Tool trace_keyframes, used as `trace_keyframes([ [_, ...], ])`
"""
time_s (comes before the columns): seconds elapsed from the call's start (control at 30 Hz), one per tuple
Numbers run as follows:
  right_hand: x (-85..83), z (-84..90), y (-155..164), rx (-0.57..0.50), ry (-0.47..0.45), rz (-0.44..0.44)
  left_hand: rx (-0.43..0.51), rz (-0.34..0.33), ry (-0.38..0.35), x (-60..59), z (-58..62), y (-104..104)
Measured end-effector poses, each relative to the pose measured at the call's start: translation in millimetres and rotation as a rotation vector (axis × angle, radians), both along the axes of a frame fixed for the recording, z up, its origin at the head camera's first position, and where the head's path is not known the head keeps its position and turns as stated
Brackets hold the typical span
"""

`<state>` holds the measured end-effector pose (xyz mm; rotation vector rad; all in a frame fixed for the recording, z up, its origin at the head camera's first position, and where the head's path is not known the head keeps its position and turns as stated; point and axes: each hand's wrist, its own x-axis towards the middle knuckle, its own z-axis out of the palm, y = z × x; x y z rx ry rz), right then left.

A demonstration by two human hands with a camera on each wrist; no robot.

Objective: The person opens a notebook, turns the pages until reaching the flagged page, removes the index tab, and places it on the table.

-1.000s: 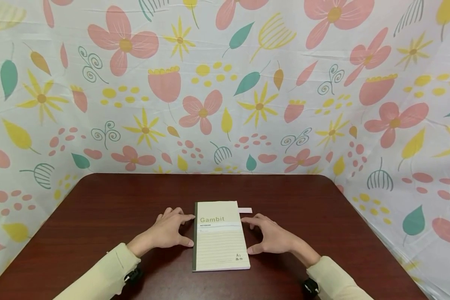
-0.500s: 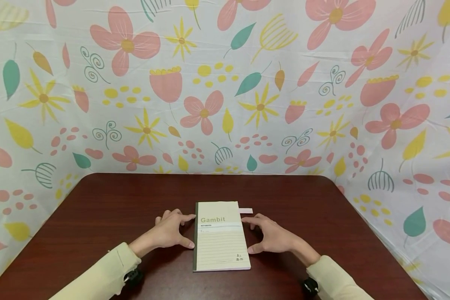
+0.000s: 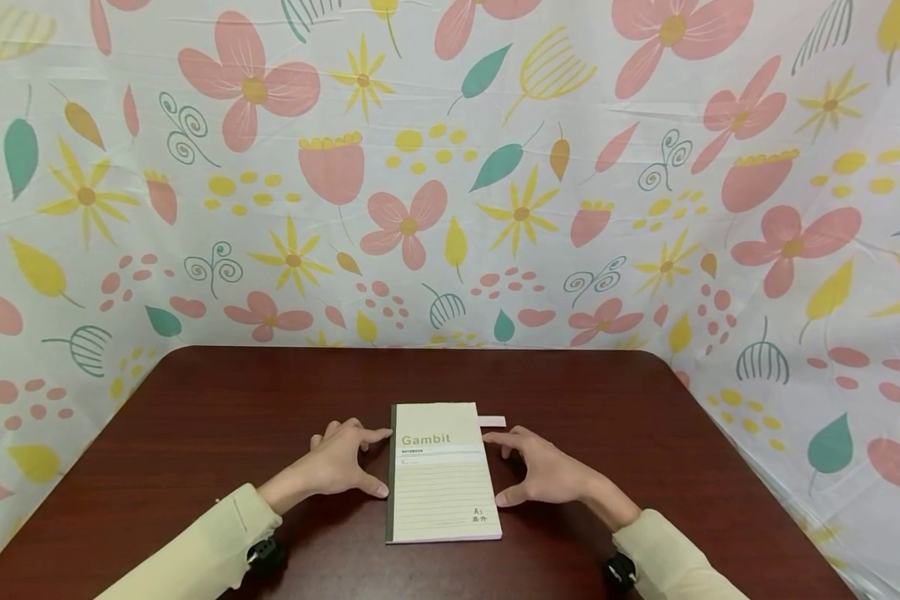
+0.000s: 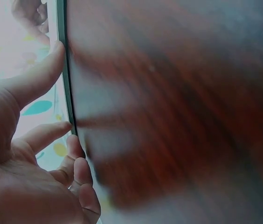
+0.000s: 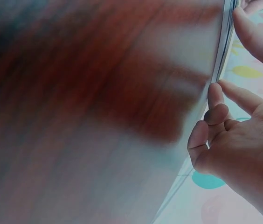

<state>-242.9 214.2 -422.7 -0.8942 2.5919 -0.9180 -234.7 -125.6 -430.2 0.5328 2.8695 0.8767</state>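
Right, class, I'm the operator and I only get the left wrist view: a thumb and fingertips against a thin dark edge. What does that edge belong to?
Observer: The head view shows it is the spine of a closed notebook with "Gambit" printed on the cover, lying flat on the table.
Operator: Where is the other hand?
Observer: The right hand is at the notebook's opposite long edge, thumb and fingertips against it.
Operator: Does anything stick out of it?
Observer: A small white tab juts from its right side near the far end.
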Motion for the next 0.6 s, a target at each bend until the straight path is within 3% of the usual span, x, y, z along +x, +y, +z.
trace_keyframes([
  [0.6, 0.4, 1.0, -0.9, -0.007, 0.008, -0.001, -0.002, 0.007, 0.001, 1.5, 0.8, 1.2],
])
